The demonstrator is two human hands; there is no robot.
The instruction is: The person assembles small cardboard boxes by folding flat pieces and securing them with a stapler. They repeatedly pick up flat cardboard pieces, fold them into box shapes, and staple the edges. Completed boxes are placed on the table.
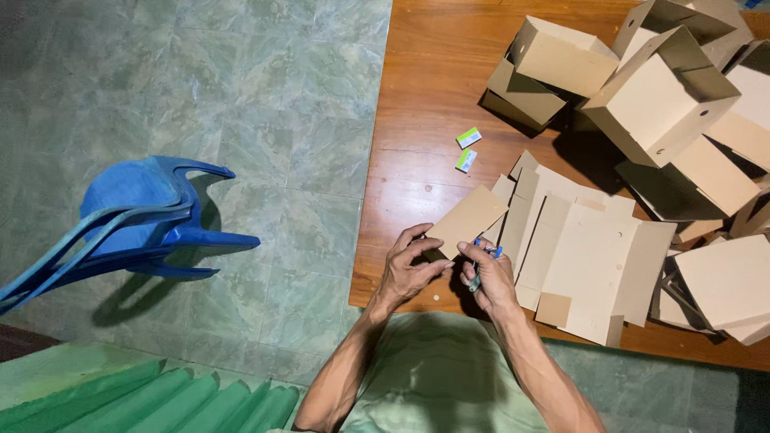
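My left hand [407, 269] pinches the near edge of a brown cardboard flap [468, 220] that sticks up from a flat, unfolded cardboard box blank [589, 265] on the wooden table [417, 120]. My right hand [487, 277] is closed around a small stapler with a blue and grey body [484, 258], pressed against the same flap just right of my left fingers. Both forearms reach up from the bottom of the view over a green cloth on my lap.
Several assembled cardboard boxes [642, 88] are piled at the table's far right. Two small green-and-white staple packs [468, 149] lie on the bare wood. Stacked blue plastic chairs [128, 224] stand on the green tiled floor to the left.
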